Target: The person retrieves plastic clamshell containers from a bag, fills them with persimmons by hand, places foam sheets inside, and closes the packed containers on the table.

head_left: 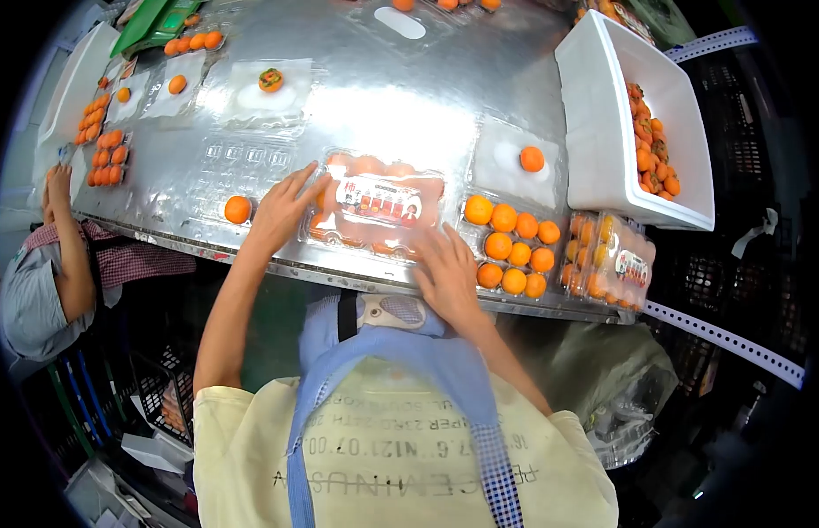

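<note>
In front of me on the metal table lies a closed clear plastic clamshell pack of persimmons (374, 224), with a printed label on its lid. My left hand (284, 209) is at the pack's left side, fingers spread and the tips at its edge. At the lower right corner of the pack is my right hand (446, 268), fingers apart and slightly blurred; whether it presses on the lid I cannot tell. A single persimmon (238, 209) sits left of my left hand, by an open clear tray (246, 157). To the right stands an open pack with rows of persimmons (519, 255).
Closed persimmon packs (613, 260) stand on edge at the table's right end. Behind them is a white foam box (594, 106) holding loose persimmons. Single persimmons lie on white pads (268, 101). At far left a co-worker's hands (57, 189) reach onto the table (409, 97).
</note>
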`<act>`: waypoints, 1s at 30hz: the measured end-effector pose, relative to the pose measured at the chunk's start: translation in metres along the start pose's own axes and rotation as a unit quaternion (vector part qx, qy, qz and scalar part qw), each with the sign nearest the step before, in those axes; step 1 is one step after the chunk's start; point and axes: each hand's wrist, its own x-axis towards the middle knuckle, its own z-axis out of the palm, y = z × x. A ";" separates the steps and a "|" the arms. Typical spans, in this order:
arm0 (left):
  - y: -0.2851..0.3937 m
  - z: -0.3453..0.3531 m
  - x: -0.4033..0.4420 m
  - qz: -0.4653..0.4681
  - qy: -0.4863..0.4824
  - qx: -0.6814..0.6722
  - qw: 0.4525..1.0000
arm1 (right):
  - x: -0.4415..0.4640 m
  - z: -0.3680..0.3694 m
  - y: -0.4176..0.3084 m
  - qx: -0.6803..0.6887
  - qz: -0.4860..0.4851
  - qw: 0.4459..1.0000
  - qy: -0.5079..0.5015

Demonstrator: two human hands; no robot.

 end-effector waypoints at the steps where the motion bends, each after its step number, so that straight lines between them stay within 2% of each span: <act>1: 0.010 -0.004 -0.006 -0.075 0.034 -0.047 0.995 | -0.001 0.002 0.001 -0.013 -0.014 1.000 -0.013; 3: 0.040 -0.012 -0.023 -0.221 0.104 -0.140 0.960 | -0.002 0.004 0.001 -0.032 -0.031 0.999 -0.020; 4: 0.051 -0.008 -0.039 -0.315 0.083 -0.245 0.913 | -0.003 0.004 0.000 -0.036 -0.033 0.999 -0.015; 5: 0.074 -0.029 -0.036 -0.489 -0.028 -0.421 0.763 | -0.003 0.004 0.001 -0.041 -0.035 0.998 -0.010; 6: 0.081 -0.003 -0.055 -0.495 0.029 -0.540 0.680 | -0.004 0.005 0.002 -0.042 -0.034 0.998 -0.013; 7: 0.091 0.001 -0.060 -0.537 0.011 -0.608 0.584 | -0.004 0.007 0.004 -0.042 -0.034 0.998 -0.015; 8: 0.100 0.005 -0.063 -0.558 0.026 -0.641 0.526 | -0.005 0.008 0.006 -0.042 -0.033 0.998 -0.019; 10: 0.112 0.016 -0.059 -0.566 0.068 -0.653 0.498 | -0.006 0.009 0.007 -0.049 -0.037 0.998 -0.017; 13: 0.108 0.044 -0.054 -0.545 0.080 -0.700 0.455 | -0.007 0.011 0.008 -0.054 -0.042 0.998 -0.017; 20: 0.108 0.058 -0.036 -0.582 0.130 -0.687 0.415 | -0.009 0.014 0.007 -0.052 -0.047 0.997 -0.013; 26: 0.102 0.069 -0.019 -0.621 0.153 -0.636 0.431 | -0.007 0.015 0.004 -0.001 -0.045 0.999 0.008; 29: 0.098 0.067 -0.017 -0.627 0.131 -0.635 0.432 | -0.010 0.026 0.001 0.107 0.066 0.989 0.078; 30: 0.099 0.062 -0.016 -0.628 0.129 -0.639 0.425 | -0.014 0.039 0.006 0.213 0.132 0.965 0.080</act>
